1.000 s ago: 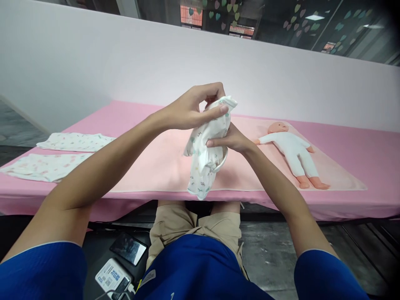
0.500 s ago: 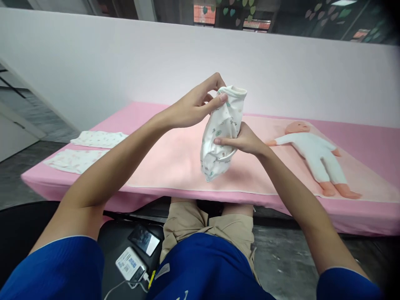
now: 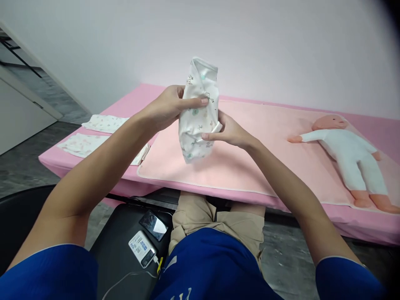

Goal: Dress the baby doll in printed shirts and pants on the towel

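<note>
Pinched from both sides, a folded white cloth (image 3: 196, 118) is being held up in the air by two bare hands. Its left side is being clasped by the left hand (image 3: 167, 106), with the thumb laid across the front and the fingers mostly hidden behind; lower down, its right side is being clasped by the right hand (image 3: 231, 131), the thumb pressed over the front near a gathered fold. Judging by this hold, the cloth is being gathered or straightened into a compact bundle, and the next move seems to call for the layers to be pressed together firmly, so that the loose lower folds are not let open. Small animal drawings and round green motifs are being displayed on the tall, narrow, nearly upright packet, which is being finished by a trimmed edge at the top and a creased lower end. It is being suspended above the left part of a peach mat (image 3: 250, 121), not touching it, over a pink-covered table (image 3: 146, 96). Near the table's left edge, two folded printed cloths (image 3: 81, 143) are being supported, one behind the other. Toward its right edge, a doll (image 3: 343, 146) in white is being borne by the mat, feet toward the front edge.
</note>
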The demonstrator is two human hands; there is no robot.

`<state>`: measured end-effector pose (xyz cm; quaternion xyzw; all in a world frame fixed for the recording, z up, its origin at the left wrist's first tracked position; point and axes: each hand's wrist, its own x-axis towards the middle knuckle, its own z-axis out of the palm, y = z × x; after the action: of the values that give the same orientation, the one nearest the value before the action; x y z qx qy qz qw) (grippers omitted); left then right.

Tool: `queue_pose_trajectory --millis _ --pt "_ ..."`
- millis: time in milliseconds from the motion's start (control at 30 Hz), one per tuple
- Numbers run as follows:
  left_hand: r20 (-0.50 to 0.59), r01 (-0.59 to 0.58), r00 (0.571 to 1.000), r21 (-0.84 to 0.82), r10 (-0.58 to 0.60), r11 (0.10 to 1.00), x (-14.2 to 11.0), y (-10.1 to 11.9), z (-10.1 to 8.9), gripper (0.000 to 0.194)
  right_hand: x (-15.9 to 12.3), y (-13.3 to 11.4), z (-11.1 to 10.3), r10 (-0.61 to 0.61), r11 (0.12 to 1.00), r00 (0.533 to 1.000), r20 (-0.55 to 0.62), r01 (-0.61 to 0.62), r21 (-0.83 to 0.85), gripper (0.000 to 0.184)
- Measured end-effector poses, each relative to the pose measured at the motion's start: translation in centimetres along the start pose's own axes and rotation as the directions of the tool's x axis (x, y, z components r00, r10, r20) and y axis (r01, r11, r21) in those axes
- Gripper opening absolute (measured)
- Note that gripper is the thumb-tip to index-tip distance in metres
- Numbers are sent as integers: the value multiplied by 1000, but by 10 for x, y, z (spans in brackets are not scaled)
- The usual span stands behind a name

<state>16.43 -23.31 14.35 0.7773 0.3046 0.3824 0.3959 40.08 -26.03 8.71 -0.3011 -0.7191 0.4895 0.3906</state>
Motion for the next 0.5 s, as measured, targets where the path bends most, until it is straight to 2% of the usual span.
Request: queue_pose_trajectory --millis 67,167,300,400,500 --pt "-39 40 998 -38 -42 998 -6 -3 -10 41 13 13 7 16 998 999 32 -18 65 93" --pt "-118 106 985 -133 -122 985 -13 -8 -21 43 35 39 26 14 974 1000 -23 -8 228 78" --pt "-120 163 973 -245 -196 956 -14 -33 -44 49 64 81 61 176 892 984 -8 -156 425 75" --pt "-141 219 953 -294 -269 930 -14 -65 -78 63 87 102 84 284 864 959 -17 -249 437 76" --pt "-244 276 897 -339 -367 899 -19 -97 -121 73 120 106 97 319 871 947 31 -306 384 75"
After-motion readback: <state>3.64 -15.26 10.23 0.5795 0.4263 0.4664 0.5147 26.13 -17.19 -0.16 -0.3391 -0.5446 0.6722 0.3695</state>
